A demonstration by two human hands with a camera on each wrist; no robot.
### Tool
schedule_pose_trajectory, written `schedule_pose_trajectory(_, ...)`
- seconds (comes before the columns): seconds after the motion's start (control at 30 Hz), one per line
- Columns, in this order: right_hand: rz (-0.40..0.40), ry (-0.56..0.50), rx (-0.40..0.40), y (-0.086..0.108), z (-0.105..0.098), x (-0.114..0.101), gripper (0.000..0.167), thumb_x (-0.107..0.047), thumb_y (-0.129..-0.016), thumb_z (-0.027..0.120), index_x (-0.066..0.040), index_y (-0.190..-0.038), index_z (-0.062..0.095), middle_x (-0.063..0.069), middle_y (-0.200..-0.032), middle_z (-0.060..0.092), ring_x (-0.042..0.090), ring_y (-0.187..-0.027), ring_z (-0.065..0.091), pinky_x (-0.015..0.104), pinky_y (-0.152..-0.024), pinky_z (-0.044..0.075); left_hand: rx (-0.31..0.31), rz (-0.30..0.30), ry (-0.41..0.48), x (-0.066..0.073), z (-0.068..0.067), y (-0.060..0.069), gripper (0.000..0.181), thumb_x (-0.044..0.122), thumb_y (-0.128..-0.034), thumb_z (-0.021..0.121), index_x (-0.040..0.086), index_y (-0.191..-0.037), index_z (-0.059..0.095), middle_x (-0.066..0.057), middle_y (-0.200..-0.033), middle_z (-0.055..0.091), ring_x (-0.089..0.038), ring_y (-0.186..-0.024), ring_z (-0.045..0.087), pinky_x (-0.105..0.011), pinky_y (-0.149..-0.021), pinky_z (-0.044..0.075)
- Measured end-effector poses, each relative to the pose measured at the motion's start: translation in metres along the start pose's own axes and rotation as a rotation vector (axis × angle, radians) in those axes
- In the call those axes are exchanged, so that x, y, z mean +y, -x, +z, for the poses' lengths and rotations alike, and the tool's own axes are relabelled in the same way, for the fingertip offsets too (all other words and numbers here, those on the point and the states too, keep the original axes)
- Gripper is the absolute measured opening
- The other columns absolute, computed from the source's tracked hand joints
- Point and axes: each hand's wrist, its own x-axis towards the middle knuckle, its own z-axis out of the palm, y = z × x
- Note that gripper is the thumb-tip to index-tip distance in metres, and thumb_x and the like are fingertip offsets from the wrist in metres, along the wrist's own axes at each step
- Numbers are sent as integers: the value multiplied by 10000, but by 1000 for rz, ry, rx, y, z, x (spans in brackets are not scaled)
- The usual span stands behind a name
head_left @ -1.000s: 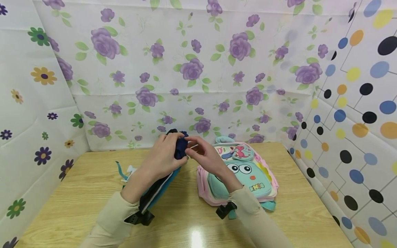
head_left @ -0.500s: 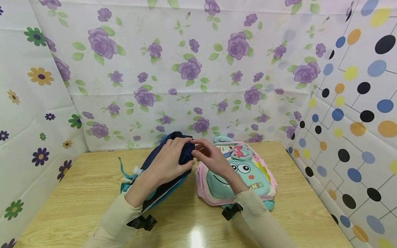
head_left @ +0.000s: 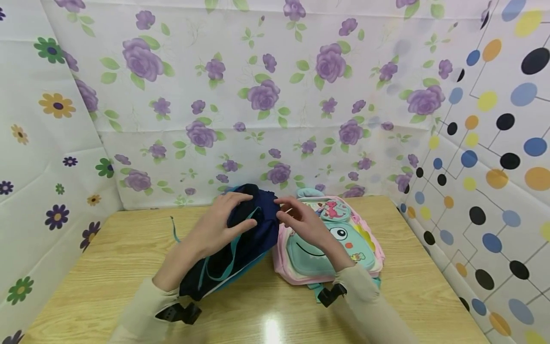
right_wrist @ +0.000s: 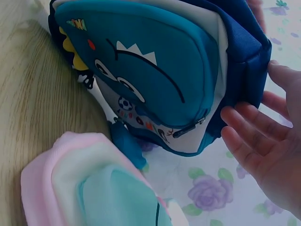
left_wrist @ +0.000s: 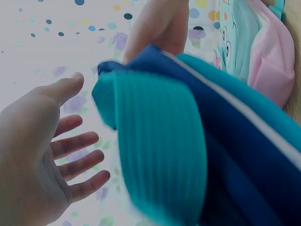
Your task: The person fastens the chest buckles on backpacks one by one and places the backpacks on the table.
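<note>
A navy and teal backpack (head_left: 258,239) stands tilted on its side, left of the table's middle. Its teal front pocket (right_wrist: 141,61) with cartoon eyes and teeth shows in the right wrist view, and a teal strap (left_wrist: 160,141) hangs across the left wrist view. Over the back of the bag, my left hand (head_left: 215,227) is spread with parted fingers; in the left wrist view, the hand (left_wrist: 51,155) is apart from the strap. My right hand (head_left: 307,222) has its fingertips at the bag's navy edge; the right wrist view shows that hand (right_wrist: 268,132) touching the fabric with extended fingers.
A pink and mint backpack (head_left: 335,248) lies face up on the wooden table (head_left: 412,286), right beside the navy one. A floral cloth (head_left: 240,71) hangs behind the table, with a dotted cloth (head_left: 494,181) at the right.
The navy backpack has moved rightward and turned, so that more of its back and a loose teal strap show. My left hand has let go of its edge and moved slightly left.
</note>
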Motion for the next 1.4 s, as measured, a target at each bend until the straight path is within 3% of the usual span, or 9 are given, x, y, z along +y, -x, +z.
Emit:
schedule_pose_trajectory(0.13, 4, 7, 7, 4, -3, 6, 366, -255, -1031, 554, -220, -1395, 545, 90, -1132, 646, 199, -917, 662, 339, -759, 554, 9, -12, 3, -12, -4, 8, 580, 494, -956, 612, 197, -1439, 489, -45, -1452, 501, -291, -1384, 431, -535, -1095, 403)
schedule_pose_trajectory(0.37, -9, 9, -10, 10, -8, 11, 345, -316, -1026, 558, -272, -1368, 558, 53, -1108, 648, 195, -911, 664, 418, -768, 578, 35, -57, 0, -35, -4, 26, 530, 460, -964, 619, 192, -1411, 520, -67, -1395, 546, -292, -1269, 523, -543, -1014, 454)
schedule_pose_trajectory(0.5, -8, -4, -37, 13, -10, 16, 359, -343, -1021, 562, -258, -1369, 558, 45, -1121, 656, 234, -930, 670, 504, -809, 568, 35, -104, -5, -52, -3, 41, 515, 448, -975, 606, 173, -1403, 529, -90, -1391, 538, -308, -1213, 544, -547, -970, 469)
schedule_pose_trajectory(0.83, 26, 33, -88, 20, -16, 29, 341, -391, -1010, 567, -247, -1319, 582, 20, -1059, 668, 338, -913, 675, 430, -809, 563, 45, -204, 18, -94, 2, 86, 400, 359, -1000, 596, 139, -1334, 581, -89, -1288, 602, -273, -1086, 587, -453, -848, 495)
schedule_pose_trajectory(1.03, 64, 27, -117, 26, -19, 32, 355, -392, -1006, 574, -227, -1321, 569, 38, -1075, 667, 318, -928, 675, 457, -822, 556, 83, -246, 2, -109, 4, 105, 325, 304, -997, 613, 131, -1272, 623, -92, -1204, 641, -193, -980, 601, -335, -794, 482)
schedule_pose_trajectory(1.13, 76, 33, -130, 27, -19, 33, 352, -387, -1007, 574, -236, -1325, 558, 40, -1083, 657, 305, -934, 660, 412, -811, 550, 100, -265, 5, -113, 4, 110, 305, 291, -993, 622, 133, -1254, 635, -90, -1193, 643, -205, -985, 597, -309, -788, 470)
schedule_pose_trajectory(1.27, 72, 53, -158, 28, -17, 35, 351, -378, -1004, 584, -246, -1327, 552, 29, -1099, 656, 265, -952, 636, 315, -798, 524, 118, -279, 2, -118, 3, 114, 317, 303, -990, 625, 127, -1252, 640, -95, -1223, 614, -235, -1032, 556, -340, -795, 451)
schedule_pose_trajectory(1.4, 74, 65, -190, 27, -15, 38, 371, -393, -994, 597, -259, -1336, 546, 11, -1098, 671, 225, -960, 641, 299, -809, 518, 162, -294, 3, -123, 1, 119, 323, 289, -990, 627, 93, -1247, 641, -119, -1254, 584, -256, -1071, 505, -399, -811, 428)
